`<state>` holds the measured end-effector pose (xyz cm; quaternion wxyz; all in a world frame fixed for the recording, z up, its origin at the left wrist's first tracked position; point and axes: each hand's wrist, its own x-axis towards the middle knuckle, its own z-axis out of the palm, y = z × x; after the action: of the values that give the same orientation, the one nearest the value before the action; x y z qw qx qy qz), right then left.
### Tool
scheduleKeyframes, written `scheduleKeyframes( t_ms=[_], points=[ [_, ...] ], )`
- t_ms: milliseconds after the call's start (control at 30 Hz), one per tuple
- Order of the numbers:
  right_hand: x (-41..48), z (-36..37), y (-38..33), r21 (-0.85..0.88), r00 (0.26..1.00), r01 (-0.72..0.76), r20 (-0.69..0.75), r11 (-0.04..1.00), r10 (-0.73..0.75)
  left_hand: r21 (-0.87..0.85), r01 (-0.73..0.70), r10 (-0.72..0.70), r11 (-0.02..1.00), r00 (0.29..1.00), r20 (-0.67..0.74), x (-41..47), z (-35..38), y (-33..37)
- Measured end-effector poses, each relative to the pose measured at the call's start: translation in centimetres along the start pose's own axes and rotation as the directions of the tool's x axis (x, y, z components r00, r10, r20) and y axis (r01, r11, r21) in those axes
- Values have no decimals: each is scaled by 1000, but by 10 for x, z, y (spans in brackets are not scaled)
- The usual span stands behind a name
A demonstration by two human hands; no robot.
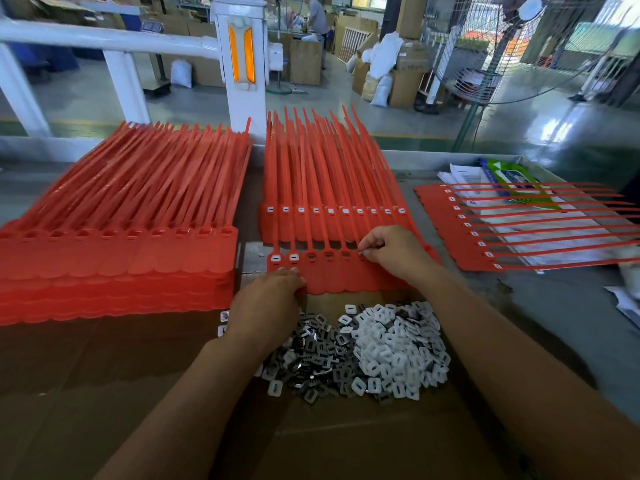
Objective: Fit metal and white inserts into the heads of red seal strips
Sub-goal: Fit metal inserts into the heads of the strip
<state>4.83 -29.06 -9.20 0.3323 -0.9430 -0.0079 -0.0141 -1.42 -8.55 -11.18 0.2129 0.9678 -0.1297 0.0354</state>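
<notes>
**Red seal strips, mid-row on the insert fitting**

The sheet of red seal strips [346, 277] being worked on lies flat around the middle of the desk [561, 306], heads toward the near edge and tails pointing at the far edge. Its two leftmost heads have white caps in them. The next few look open with something dark inside.

The right hand [394, 251] is at a head further along the row. Its thumb and forefinger are pinched together on one insert [362, 253], too small to tell if it's metal or white. The left hand [266, 299] lies on the sheet's near left corner, fingers [287, 271] together and laid flat on the red plastic, pressing it down.

Just nearer than the sheet, on brown cardboard [104, 375], are two piles touching each other: metal inserts [311, 355] on the left and white inserts [398, 351] on the right.

A finished-looking stack [329, 220] with white caps in every head lies just behind the sheet, toward the far edge. A thick stack of empty-headed strips [121, 258] fills the left side. Another capped sheet [485, 233] lies toward the right edge on top of papers [460, 174] and a pack of wet wipes [512, 178].
</notes>
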Motion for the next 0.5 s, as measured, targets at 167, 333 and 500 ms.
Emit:
scheduleKeyframes(
  t_ms=[167,333,500],
  points=[
    [1,1,0,-2,999,-42,-26,999,42,6,2,-2,1000,1000,3,0,0,0],
    [4,3,-1,7,996,-74,-58,997,74,1,-3,3,1000,1000,-3,0,1,-2],
    [3,1,1,26,997,-59,-55,998,60,3,-6,6,1000,1000,-3,2,2,-3]
  ],
)
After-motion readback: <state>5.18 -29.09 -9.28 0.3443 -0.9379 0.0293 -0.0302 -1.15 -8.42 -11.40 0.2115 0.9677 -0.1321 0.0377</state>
